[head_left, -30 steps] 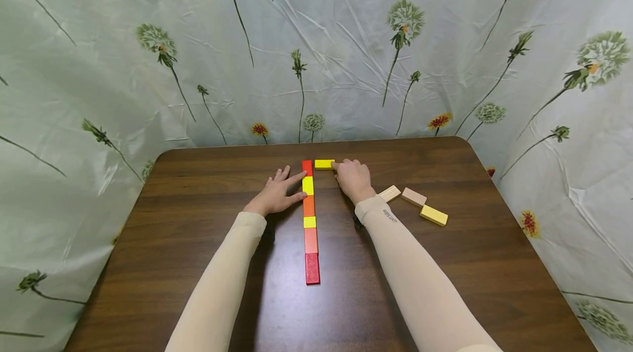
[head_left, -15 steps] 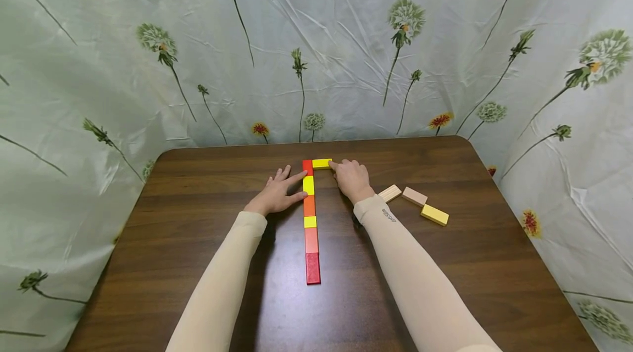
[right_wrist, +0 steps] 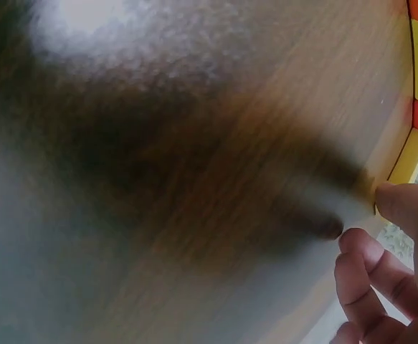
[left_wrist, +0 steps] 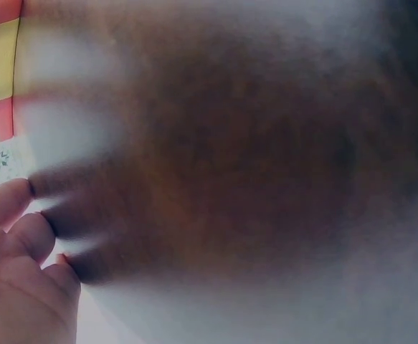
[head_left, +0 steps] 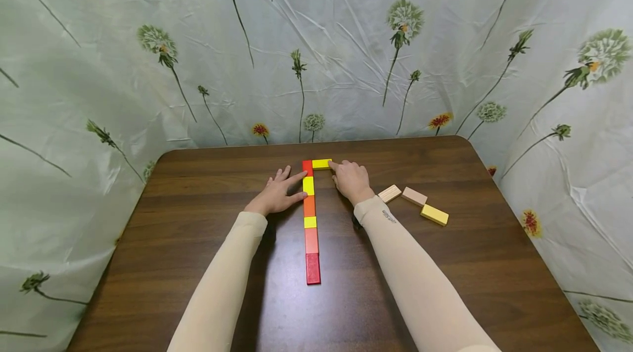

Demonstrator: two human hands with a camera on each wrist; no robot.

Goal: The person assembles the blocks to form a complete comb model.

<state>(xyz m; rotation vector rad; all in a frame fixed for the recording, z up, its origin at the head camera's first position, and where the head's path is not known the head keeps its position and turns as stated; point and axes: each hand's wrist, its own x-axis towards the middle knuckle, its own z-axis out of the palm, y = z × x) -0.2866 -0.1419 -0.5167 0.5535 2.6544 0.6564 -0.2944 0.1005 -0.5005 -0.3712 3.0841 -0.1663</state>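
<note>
On the dark wooden table, a straight row of coloured blocks runs away from the person, from a dark red block up to a red block. A yellow block lies crosswise at the far end, its left end against the red block. My right hand touches this yellow block's right end with one outstretched finger, while its other fingers are bent. The left hand lies spread beside the row, with index finger and thumb against the left side of the blocks near another yellow block.
Loose to the right of the right wrist are a striped pale wooden block, a pinkish block and a light yellow block. A flower-print cloth hangs behind the table.
The right hand has slid the crosswise yellow block left, closing the gap to the red block. Over the last half second both hands stay in place.
</note>
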